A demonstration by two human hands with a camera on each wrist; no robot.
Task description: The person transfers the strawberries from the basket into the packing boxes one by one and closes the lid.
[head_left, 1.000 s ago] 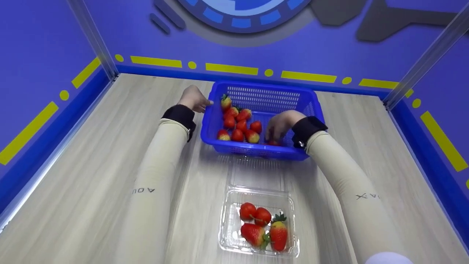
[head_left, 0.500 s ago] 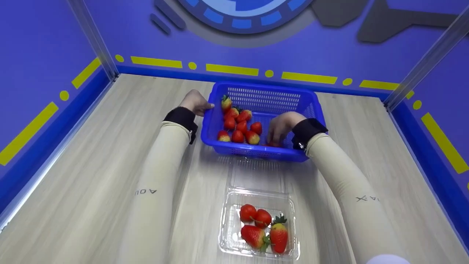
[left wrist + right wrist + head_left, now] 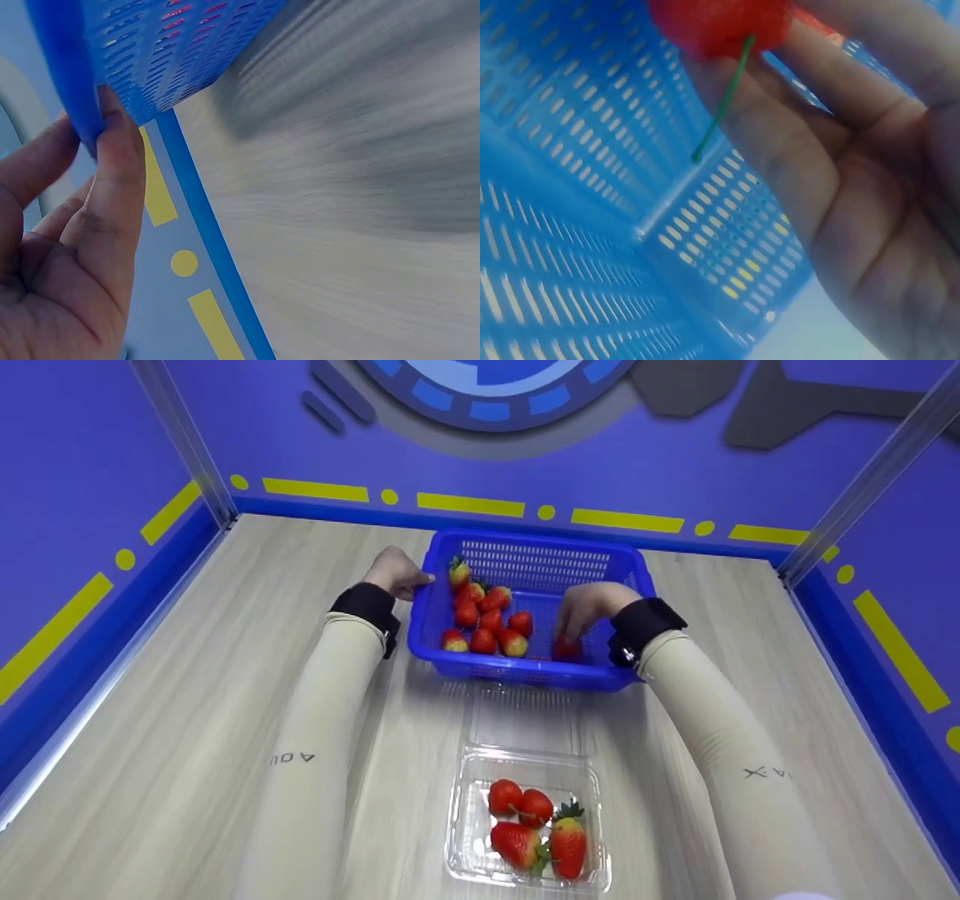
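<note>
My left hand pinches the left rim of a blue plastic basket, and in the left wrist view its thumb and fingers lie on either side of that rim. Inside the basket's right half, my right hand holds a red strawberry with its fingertips. The right wrist view shows this strawberry with a long thin green stem hanging from it. Several more strawberries lie in the basket's left half, some with pale tips, some with green leaves.
In front of the basket stands an open clear plastic box holding several strawberries; its clear lid lies folded back toward the basket. Blue panels with yellow marks border the wooden table at the back and sides.
My right hand has risen slightly and shifted right within the basket, and more of the strawberry in its fingers now shows. The left hand keeps its hold on the rim.
</note>
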